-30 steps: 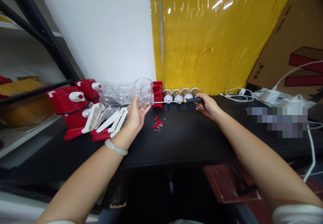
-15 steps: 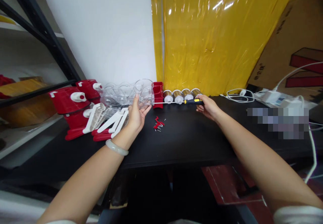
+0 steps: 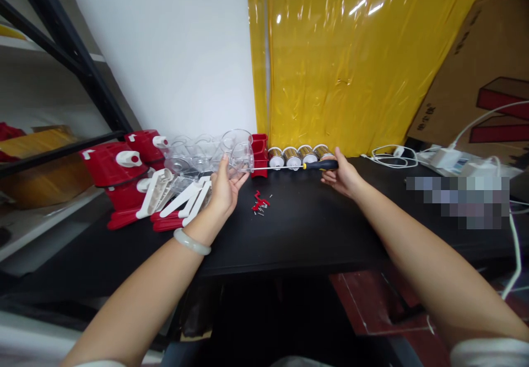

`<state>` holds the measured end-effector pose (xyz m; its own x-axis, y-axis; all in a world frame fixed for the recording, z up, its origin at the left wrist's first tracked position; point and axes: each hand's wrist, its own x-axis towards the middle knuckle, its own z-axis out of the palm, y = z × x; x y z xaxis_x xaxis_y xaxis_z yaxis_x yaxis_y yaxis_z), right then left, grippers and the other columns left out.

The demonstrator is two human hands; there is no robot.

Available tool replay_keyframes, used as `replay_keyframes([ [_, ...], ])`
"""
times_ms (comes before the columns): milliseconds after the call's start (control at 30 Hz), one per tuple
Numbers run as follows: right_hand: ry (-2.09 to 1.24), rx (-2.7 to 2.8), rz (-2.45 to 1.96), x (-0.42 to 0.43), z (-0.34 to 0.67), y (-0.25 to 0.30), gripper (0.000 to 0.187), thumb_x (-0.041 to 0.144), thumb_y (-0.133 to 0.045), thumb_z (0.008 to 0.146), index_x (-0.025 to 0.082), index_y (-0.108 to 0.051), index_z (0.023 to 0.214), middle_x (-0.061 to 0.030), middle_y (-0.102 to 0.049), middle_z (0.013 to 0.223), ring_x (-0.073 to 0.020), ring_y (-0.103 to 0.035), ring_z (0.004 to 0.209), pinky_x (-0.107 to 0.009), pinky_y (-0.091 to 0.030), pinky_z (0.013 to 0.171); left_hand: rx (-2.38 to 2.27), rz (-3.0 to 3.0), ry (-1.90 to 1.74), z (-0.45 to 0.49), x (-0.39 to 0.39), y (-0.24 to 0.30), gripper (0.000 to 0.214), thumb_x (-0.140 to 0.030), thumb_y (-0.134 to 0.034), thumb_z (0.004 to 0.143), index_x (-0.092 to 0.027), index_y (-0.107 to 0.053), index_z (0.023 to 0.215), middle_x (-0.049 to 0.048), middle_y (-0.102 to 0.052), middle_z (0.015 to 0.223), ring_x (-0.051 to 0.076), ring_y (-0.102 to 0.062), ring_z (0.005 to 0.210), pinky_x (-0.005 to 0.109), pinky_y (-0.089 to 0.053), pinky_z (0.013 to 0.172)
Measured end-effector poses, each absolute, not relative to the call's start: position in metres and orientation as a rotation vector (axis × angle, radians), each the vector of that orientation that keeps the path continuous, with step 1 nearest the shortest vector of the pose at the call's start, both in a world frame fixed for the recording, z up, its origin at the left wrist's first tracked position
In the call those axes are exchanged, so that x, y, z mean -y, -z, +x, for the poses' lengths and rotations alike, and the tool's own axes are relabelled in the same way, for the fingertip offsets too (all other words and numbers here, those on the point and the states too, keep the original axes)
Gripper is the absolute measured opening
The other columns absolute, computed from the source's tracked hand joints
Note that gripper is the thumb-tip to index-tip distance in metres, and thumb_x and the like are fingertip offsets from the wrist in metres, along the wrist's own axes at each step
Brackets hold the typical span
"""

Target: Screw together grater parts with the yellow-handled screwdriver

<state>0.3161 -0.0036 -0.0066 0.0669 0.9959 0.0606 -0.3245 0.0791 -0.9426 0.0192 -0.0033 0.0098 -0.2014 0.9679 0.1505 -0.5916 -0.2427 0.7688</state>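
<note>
My left hand (image 3: 223, 193) is closed around a clear plastic container (image 3: 240, 145), held tilted on its side above the table. Its thumb presses the near wall and the fingers lie underneath. In my right hand (image 3: 345, 176) is a screwdriver (image 3: 320, 165) with a black and yellow handle, its thumb lifted off the top. The long shaft runs level to the left, and its tip meets the end of the clear container. Whether a screw sits at the tip is too small to tell. Below lie small red parts (image 3: 259, 201) with several loose screws (image 3: 262, 210).
More clear containers (image 3: 182, 149) stand behind my left hand, beside red housings (image 3: 111, 166) and white handles (image 3: 194, 199). Cylindrical filters (image 3: 292, 157) and a red piece (image 3: 259, 152) line the back edge. White cables (image 3: 392, 157) and a power strip (image 3: 446, 157) lie at right.
My right thumb has lifted from the screwdriver handle, and the handle's yellow patch has turned out of sight. The left hand and container have hardly moved.
</note>
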Motion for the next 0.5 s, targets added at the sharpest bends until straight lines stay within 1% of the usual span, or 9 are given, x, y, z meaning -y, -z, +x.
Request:
replay_keyframes([
  [67, -1.237, 0.978, -0.965, 0.0035, 0.3164, 0.0063, 0.036, 0.06, -0.063, 0.081, 0.026, -0.052, 0.085, 0.0128, -0.025, 0.036, -0.0083, -0.019, 0.034, -0.028, -0.043, 0.05, -0.685, 0.785, -1.693, 0.0193, 0.0031, -0.0094, 0.032, -0.045, -0.066, 0.084, -0.021, -0.06, 0.104, 0.0076, -0.072, 0.096, 0.02, -0.072, 0.089, 0.039, -0.056, 0.09],
  [100, -1.237, 0.982, -0.966, 0.0038, 0.3163, 0.0058, 0.032, 0.054, -0.066, 0.08, 0.026, -0.052, 0.085, 0.0128, -0.025, 0.037, -0.0082, -0.02, 0.035, -0.027, -0.044, 0.051, -0.679, 0.792, -1.691, 0.0193, 0.0029, -0.0093, 0.032, -0.046, -0.066, 0.084, -0.021, -0.06, 0.103, 0.0076, -0.072, 0.096, 0.021, -0.072, 0.09, 0.039, -0.056, 0.09],
  [200, -1.257, 0.946, -0.909, 0.0052, 0.315, 0.0036, 0.024, 0.036, -0.069, 0.075, 0.025, -0.049, 0.083, 0.0096, -0.04, 0.047, -0.0088, -0.033, 0.04, -0.026, -0.045, 0.052, -0.669, 0.797, -1.699, 0.0191, 0.0026, -0.0098, 0.032, -0.046, -0.066, 0.083, -0.021, -0.06, 0.103, 0.0077, -0.072, 0.097, 0.021, -0.072, 0.092, 0.038, -0.056, 0.09],
  [300, -1.281, 0.886, -0.83, 0.0061, 0.3141, 0.003, 0.029, 0.024, -0.069, 0.066, 0.027, -0.048, 0.086, 0.0075, -0.052, 0.061, -0.0096, -0.044, 0.047, -0.027, -0.045, 0.053, -0.689, 0.772, -1.71, 0.0193, 0.0032, -0.0108, 0.034, -0.045, -0.067, 0.083, -0.022, -0.059, 0.105, 0.0075, -0.072, 0.097, 0.02, -0.072, 0.091, 0.039, -0.056, 0.091],
  [367, -1.293, 0.881, -0.804, 0.0059, 0.3144, 0.0035, 0.03, 0.025, -0.069, 0.065, 0.026, -0.049, 0.087, 0.0067, -0.054, 0.064, -0.0103, -0.046, 0.049, -0.027, -0.044, 0.052, -0.692, 0.77, -1.706, 0.0196, 0.0038, -0.011, 0.034, -0.045, -0.067, 0.083, -0.021, -0.059, 0.105, 0.0072, -0.071, 0.096, 0.02, -0.072, 0.089, 0.039, -0.056, 0.09],
  [400, -1.294, 0.892, -0.806, 0.0055, 0.3147, 0.0039, 0.027, 0.03, -0.069, 0.067, 0.026, -0.05, 0.086, 0.0061, -0.054, 0.063, -0.0105, -0.046, 0.048, -0.026, -0.042, 0.051, -0.688, 0.776, -1.704, 0.0197, 0.004, -0.011, 0.033, -0.045, -0.067, 0.083, -0.021, -0.059, 0.104, 0.0071, -0.071, 0.095, 0.02, -0.072, 0.088, 0.039, -0.056, 0.09],
  [433, -1.286, 0.908, -0.819, 0.005, 0.3151, 0.0045, 0.026, 0.037, -0.068, 0.071, 0.026, -0.05, 0.085, 0.0056, -0.053, 0.061, -0.0107, -0.045, 0.047, -0.026, -0.04, 0.049, -0.683, 0.784, -1.702, 0.0197, 0.0042, -0.0108, 0.032, -0.045, -0.067, 0.084, -0.021, -0.059, 0.103, 0.007, -0.071, 0.095, 0.02, -0.072, 0.088, 0.038, -0.056, 0.09],
  [500, -1.248, 0.951, -0.876, 0.0036, 0.3157, 0.0062, 0.033, 0.056, -0.062, 0.078, 0.025, -0.049, 0.081, 0.006, -0.047, 0.052, -0.0105, -0.039, 0.041, -0.026, -0.037, 0.046, -0.676, 0.798, -1.702, 0.0196, 0.0043, -0.0106, 0.03, -0.045, -0.065, 0.084, -0.021, -0.059, 0.102, 0.0069, -0.071, 0.096, 0.02, -0.072, 0.089, 0.038, -0.056, 0.089],
])
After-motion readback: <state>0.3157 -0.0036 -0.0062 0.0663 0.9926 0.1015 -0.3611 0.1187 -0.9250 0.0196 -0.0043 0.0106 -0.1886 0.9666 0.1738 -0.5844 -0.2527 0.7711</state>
